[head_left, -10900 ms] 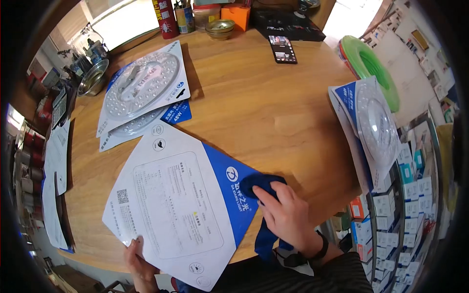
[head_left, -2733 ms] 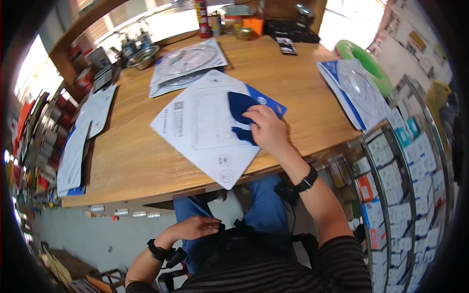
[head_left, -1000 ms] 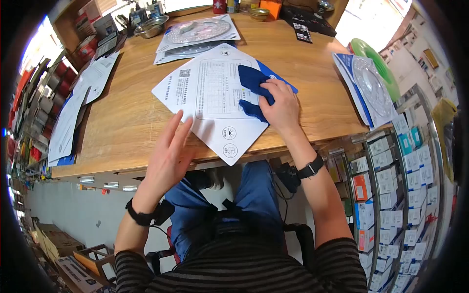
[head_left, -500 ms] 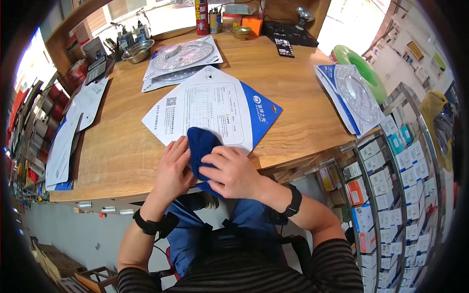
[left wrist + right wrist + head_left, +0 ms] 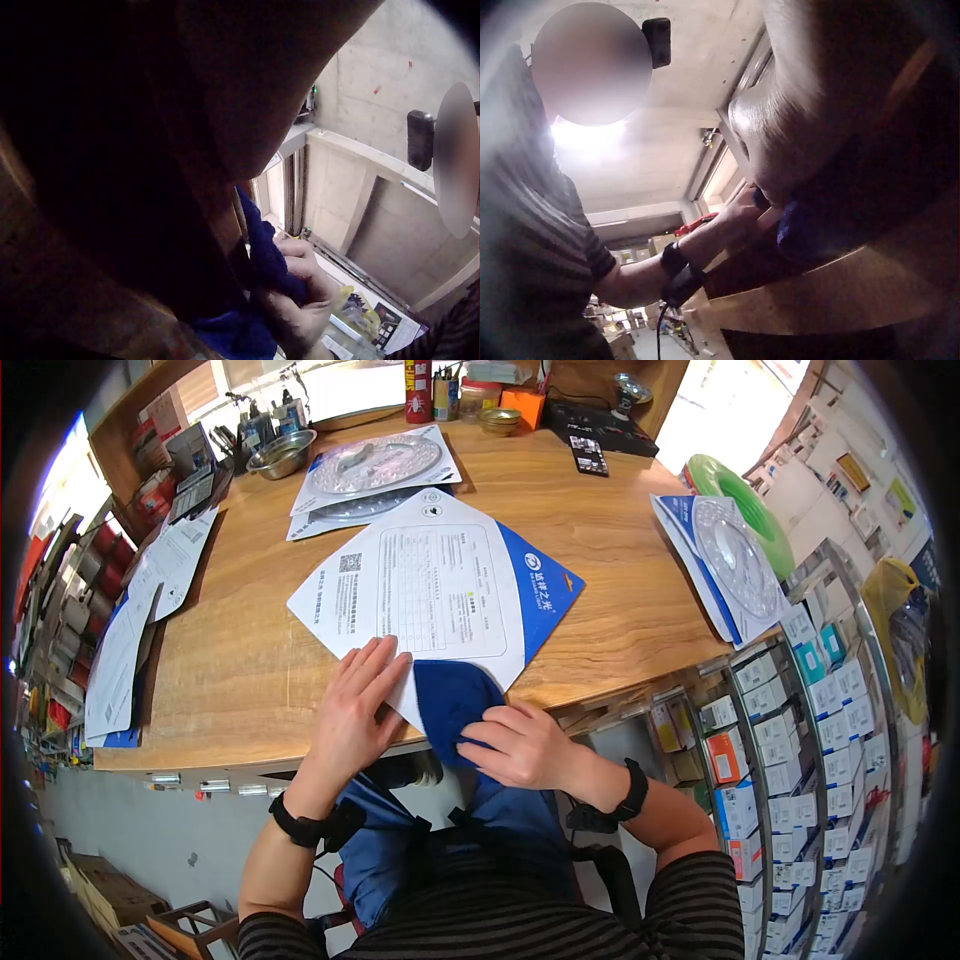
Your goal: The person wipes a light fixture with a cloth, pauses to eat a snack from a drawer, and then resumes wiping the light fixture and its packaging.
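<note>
A white packaging card with a blue end panel [image 5: 545, 590] lies printed side up near the desk's front edge, one corner pointing at the person. My left hand [image 5: 350, 710] rests at that card's near left edge, fingers extended and side by side. In my right hand [image 5: 522, 745], curled fingers grip a dark blue cloth [image 5: 450, 695], which is spread over the card's near corner and hides it. The left wrist view also shows the blue cloth [image 5: 262, 247] bunched at the right hand's fingers [image 5: 300, 262]. The right wrist view is mostly dark around the cloth.
Behind the card lie packs with clear round lamp modules [image 5: 375, 465]. Another such pack [image 5: 735, 555] sits at the right edge, by a green hose coil [image 5: 740, 510]. White cards [image 5: 130, 650] overlap at the left edge. A phone [image 5: 588, 455] and a metal bowl [image 5: 283, 455] stand farther back.
My left hand has come up from the lap onto the card. My right hand has brought the cloth from beside the blue panel to the near corner, most recently moving slightly right.
</note>
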Demonstrator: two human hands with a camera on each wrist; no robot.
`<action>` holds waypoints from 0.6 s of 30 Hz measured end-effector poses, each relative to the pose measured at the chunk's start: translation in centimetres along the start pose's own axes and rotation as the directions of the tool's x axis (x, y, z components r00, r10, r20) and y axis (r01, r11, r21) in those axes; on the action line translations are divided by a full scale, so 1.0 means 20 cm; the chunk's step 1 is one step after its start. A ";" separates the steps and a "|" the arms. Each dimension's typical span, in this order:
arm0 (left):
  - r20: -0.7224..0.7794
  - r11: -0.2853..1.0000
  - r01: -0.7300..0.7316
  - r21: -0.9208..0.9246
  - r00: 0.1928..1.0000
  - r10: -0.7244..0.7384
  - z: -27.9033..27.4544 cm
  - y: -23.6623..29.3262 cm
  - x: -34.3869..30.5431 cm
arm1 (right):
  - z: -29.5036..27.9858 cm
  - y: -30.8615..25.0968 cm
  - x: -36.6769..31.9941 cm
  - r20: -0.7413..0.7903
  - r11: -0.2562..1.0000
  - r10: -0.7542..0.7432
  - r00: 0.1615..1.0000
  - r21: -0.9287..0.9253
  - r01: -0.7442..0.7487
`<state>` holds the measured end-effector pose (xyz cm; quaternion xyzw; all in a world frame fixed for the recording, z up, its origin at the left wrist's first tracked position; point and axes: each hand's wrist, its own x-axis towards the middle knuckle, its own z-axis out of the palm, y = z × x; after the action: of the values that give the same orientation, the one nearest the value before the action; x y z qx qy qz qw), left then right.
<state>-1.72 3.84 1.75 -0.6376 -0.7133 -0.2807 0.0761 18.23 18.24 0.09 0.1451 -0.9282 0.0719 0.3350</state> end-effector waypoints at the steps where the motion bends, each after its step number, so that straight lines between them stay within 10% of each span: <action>1: 0.001 1.000 -0.002 0.002 1.000 0.002 0.00 0.00 0.00 | -0.01 0.00 -0.02 -0.008 1.000 0.010 1.000 -0.010 -0.010; 6: -0.019 1.000 -0.009 0.008 1.000 0.010 0.00 0.00 -0.01 | -0.19 0.08 -0.10 0.067 0.984 0.167 0.984 0.051 -0.171; 8: -0.020 1.000 -0.014 0.019 1.000 0.015 0.00 0.00 -0.01 | -0.28 0.13 -0.09 -0.154 0.926 0.376 0.914 0.090 -0.366; 9: -0.020 1.000 -0.013 0.014 1.000 0.014 0.01 0.00 -0.01 | -0.34 0.14 -0.06 -0.235 0.823 0.568 0.789 0.133 -0.552; 10: -0.035 1.000 -0.018 0.015 0.999 0.019 0.01 0.00 -0.01 | -0.36 0.14 -0.02 -0.239 0.501 0.865 0.441 0.482 -0.719; 11: -0.050 1.000 -0.024 0.018 0.998 0.025 0.01 0.00 -0.01 | -0.41 0.14 0.05 -0.221 0.414 0.908 0.357 0.609 -0.677; 14: -0.042 1.000 -0.006 -0.011 0.999 0.005 0.01 0.00 -0.01 | -0.30 0.17 0.15 -0.150 0.855 0.514 0.845 0.175 -0.489; 18: -0.042 0.999 -0.028 0.023 0.999 0.028 0.01 -0.01 -0.01 | -0.08 0.08 0.23 0.244 0.967 0.248 0.938 -0.009 -0.253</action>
<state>-1.75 3.76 1.42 -0.6406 -0.7057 -0.2848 0.1023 15.35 19.03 4.09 0.0371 -0.9722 0.1060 0.2053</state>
